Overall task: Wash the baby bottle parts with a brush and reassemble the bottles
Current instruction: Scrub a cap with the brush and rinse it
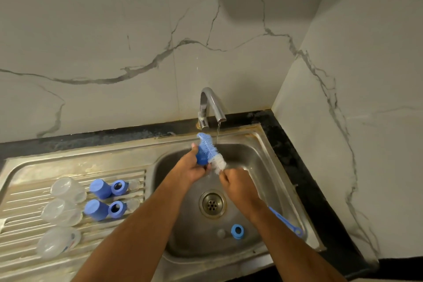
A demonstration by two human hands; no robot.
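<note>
Over the steel sink (258, 158), my left hand (192, 169) grips a blue bottle cap (201, 158). My right hand (235, 182) holds the bottle brush (211, 150) by its handle; the blue and white bristles lie against the cap, and the blue handle end (287, 222) sticks out behind my wrist. On the draining board lie three clear bottles (66, 189), (60, 212), (57, 241), two blue caps (99, 188), (96, 209) and two blue collar rings (119, 187), (117, 209) with clear teats beside them. A third blue ring (237, 231) lies in the sink basin.
The chrome tap (209, 104) runs a thin stream of water just right of the brush. The drain (211, 204) sits mid-basin. A clear teat (221, 233) lies beside the ring in the basin. A marble wall stands behind and to the right; a black counter edge borders the sink.
</note>
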